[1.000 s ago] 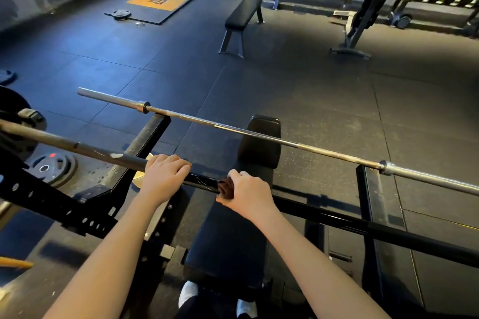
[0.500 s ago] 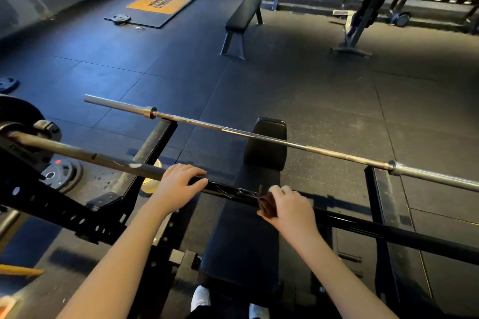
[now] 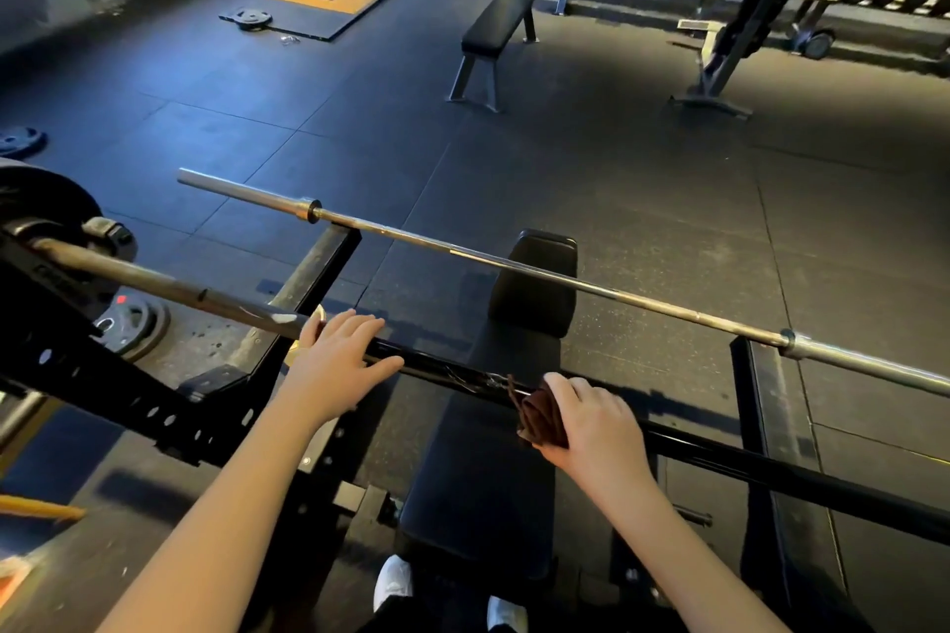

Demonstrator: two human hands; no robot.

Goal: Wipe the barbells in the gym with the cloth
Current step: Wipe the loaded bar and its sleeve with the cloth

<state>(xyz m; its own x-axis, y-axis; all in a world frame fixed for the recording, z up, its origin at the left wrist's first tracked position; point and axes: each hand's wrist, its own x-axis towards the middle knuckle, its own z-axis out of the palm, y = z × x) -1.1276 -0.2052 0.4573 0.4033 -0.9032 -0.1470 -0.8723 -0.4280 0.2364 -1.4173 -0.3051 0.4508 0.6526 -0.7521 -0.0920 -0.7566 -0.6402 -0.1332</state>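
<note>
Brown cloth (image 3: 540,414) bunched on black barbell (image 3: 719,458), mid-shaft. My right hand (image 3: 596,422) grips it: fingers (image 3: 565,388) curled tight over cloth and bar, clamped, wrist above bar, forearm angling in from lower right. Left hand (image 3: 339,360) further left along same bar, resting on top; its fingers (image 3: 360,324) together, nearly straight, draped over far side, thumb stretched along near side, holding nothing. Padded bench (image 3: 483,468) directly under bar. Silver barbell (image 3: 514,267) beyond bar, parallel. Weight plate (image 3: 46,201) at bar's left end.
</note>
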